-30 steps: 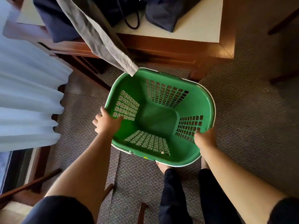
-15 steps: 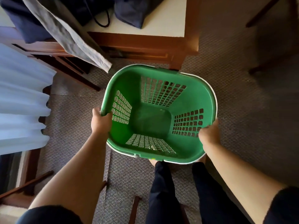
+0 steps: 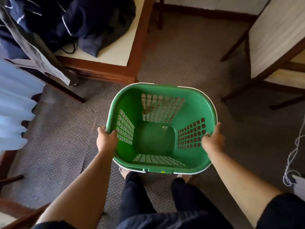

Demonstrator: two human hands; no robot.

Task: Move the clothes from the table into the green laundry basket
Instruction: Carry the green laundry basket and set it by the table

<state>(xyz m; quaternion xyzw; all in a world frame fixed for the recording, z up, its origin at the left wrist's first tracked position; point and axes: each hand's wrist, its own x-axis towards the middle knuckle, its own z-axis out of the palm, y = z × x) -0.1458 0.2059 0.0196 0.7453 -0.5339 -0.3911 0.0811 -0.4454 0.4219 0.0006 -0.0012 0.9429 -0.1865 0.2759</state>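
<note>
Both hands were on the green laundry basket [image 3: 198,103]. The left hand [image 3: 106,140] gripped the left rim, fingers hooked over the inside and thumb on the outside. The right hand [image 3: 212,142] gripped the right rim, thumb inside and fingers wrapped along the outer edge.

The basket sat upright and mouth up, directly in front of the person's legs [image 3: 135,195] and above the carpet [image 3: 66,129]. I couldn't tell whether it rested on the floor or was lifted. Its green bottom and slotted walls were fully visible from above. Its far rim was near the corner of the counter [image 3: 118,52] but not touching it.

The clothes were on the counter, up and left of the basket:
- A dark navy pile [image 3: 92,22] with white piping lay heaped on the top, with a black drawstring trailing out of it.
- A grey garment [image 3: 41,58] draped over the front edge and hung down toward the floor.

A pale curtain [image 3: 14,104] was at the far left. A wooden chair [image 3: 277,38] with a light seat stood to the right, well apart from the basket. A thin light cord [image 3: 295,154] dangled at the right edge.
</note>
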